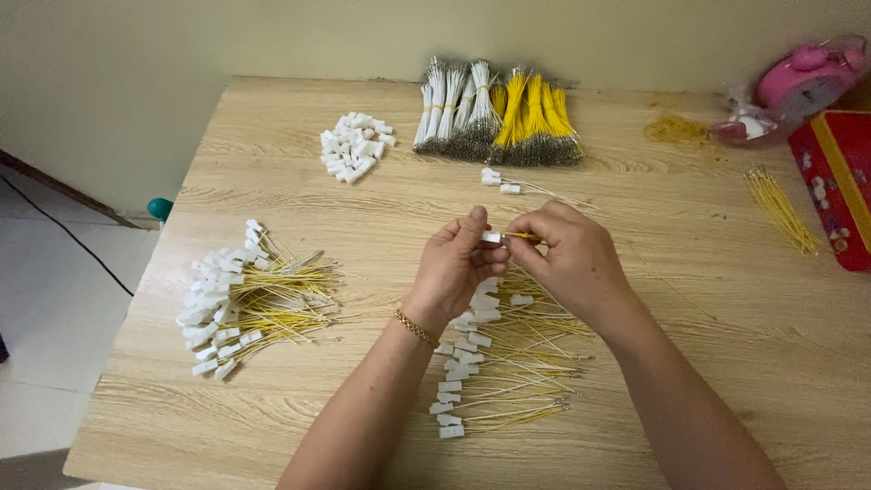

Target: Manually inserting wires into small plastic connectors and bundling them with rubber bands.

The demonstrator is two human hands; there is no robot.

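Heap of wired connectors point(243, 299) at table's point(726, 363) left, left hand point(454, 268) pinching a small white connector point(491, 237) over the table's middle, right hand point(567, 259) pinching a yellow wire point(523, 236) at it, hands nearly touching, red box point(839, 181) far right.

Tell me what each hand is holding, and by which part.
Left hand pinches a small white connector by its body; right hand grips the yellow wire near that connector.

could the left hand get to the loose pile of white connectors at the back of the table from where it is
Probably yes: the white connector pile lies on bare table, nothing between it and the left hand. But that hand now pinches a small white connector.
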